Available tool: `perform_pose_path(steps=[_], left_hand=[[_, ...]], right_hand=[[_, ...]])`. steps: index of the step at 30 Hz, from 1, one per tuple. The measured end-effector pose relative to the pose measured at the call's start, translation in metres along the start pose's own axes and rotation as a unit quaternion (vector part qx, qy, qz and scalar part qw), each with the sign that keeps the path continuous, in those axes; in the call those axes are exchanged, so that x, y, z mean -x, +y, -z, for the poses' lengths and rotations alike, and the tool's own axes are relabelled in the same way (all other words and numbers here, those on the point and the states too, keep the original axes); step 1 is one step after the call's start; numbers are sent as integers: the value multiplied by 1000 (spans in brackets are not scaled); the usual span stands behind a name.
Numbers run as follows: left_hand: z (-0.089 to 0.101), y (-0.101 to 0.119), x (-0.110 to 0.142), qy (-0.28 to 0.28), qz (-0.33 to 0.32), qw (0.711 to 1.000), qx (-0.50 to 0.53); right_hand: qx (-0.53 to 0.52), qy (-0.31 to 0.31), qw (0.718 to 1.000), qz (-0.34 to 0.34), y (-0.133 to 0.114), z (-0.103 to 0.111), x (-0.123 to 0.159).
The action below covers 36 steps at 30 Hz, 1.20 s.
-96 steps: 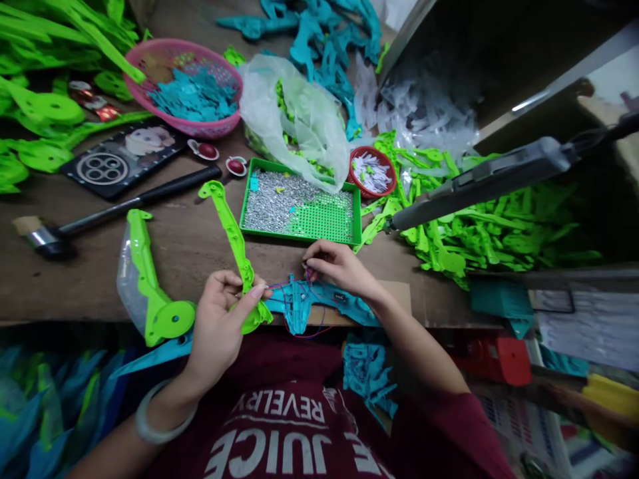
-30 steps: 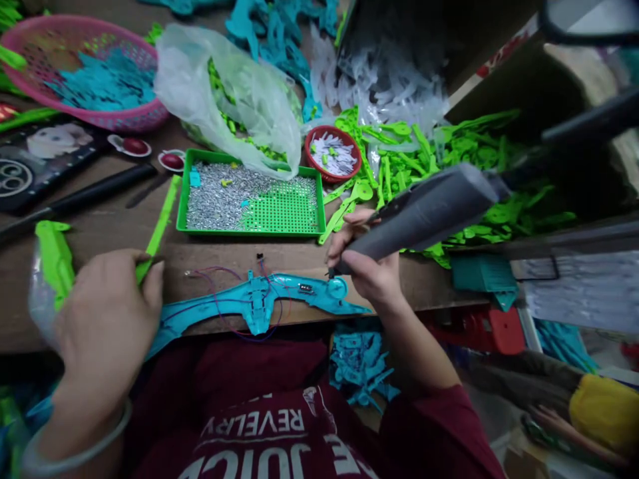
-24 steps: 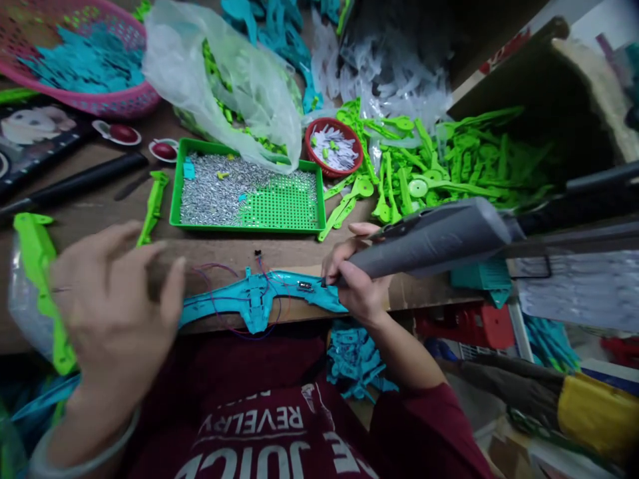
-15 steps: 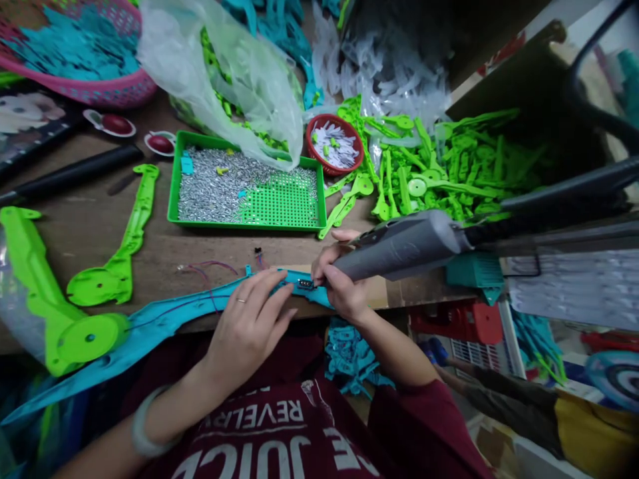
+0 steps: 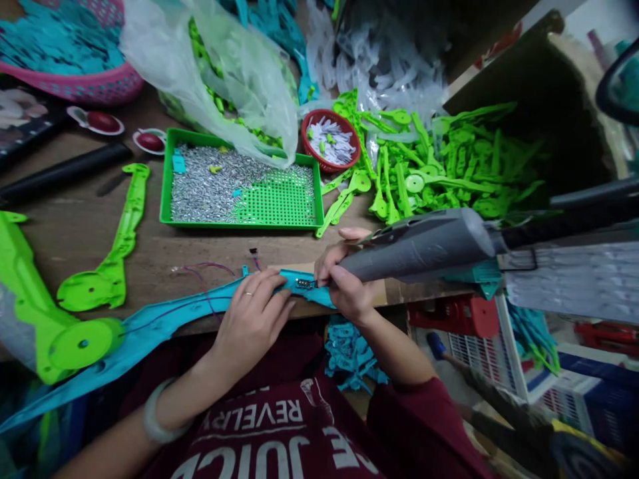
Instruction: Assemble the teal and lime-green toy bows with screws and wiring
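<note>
My right hand (image 5: 349,276) is wrapped round the front of a grey electric screwdriver (image 5: 424,245), which lies nearly level with its tip pointing left. The tip meets a small dark component (image 5: 303,283) seated in a long blue plastic shell (image 5: 184,301), though the exact contact is too small to make out. Over the shell, just left of that component, my left hand (image 5: 254,309) lies with bent fingers and holds it at the table edge. Thin red and blue wires (image 5: 202,271) run from the shell. A bright green plastic part (image 5: 82,342) with a round disc rests at its left end.
A green tray (image 5: 239,225) of small metal screws stands behind my hands. Beside it are a red basket (image 5: 310,150) of white pieces and a heap of green plastic parts (image 5: 449,166). A loose green shell half (image 5: 92,289) lies left. Blue parts (image 5: 349,352) sit below the table edge.
The view has shifted slightly, so the tray and green parts appear a little further left. The screwdriver's rear end sits further right in view. Both hands keep their holds.
</note>
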<state>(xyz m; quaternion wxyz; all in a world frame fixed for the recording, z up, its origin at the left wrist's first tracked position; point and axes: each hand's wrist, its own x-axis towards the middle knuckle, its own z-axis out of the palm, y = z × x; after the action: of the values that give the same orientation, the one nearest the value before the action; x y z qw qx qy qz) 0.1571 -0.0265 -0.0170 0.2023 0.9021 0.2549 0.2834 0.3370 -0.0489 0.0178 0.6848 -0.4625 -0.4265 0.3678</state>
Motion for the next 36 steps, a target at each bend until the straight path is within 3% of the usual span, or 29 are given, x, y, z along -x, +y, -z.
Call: perform_pose_path(steps=[7,13,17,24,31,36], left_hand=[[-1,6,-7,0,0,999,-37],[-4,8,-10,19,1,997,-75],[-4,9,-8,31,-3,996,-80],[-7,11,-5,17,5,995,-99],[-7,10,-5,36,5,996,-86],[-7,11,-5,33,3,995,-95]], right_hand=[[14,20,1000,-9,14,-3,6],[-22,96,994,36,-3,-12,-1],[-22,76,995,68,-2,-11,-3],[-6,52,999,-9,21,-10,3],[-23,67,996,45,0,-15,-5],[-13,49,999,17,4,-16,0]])
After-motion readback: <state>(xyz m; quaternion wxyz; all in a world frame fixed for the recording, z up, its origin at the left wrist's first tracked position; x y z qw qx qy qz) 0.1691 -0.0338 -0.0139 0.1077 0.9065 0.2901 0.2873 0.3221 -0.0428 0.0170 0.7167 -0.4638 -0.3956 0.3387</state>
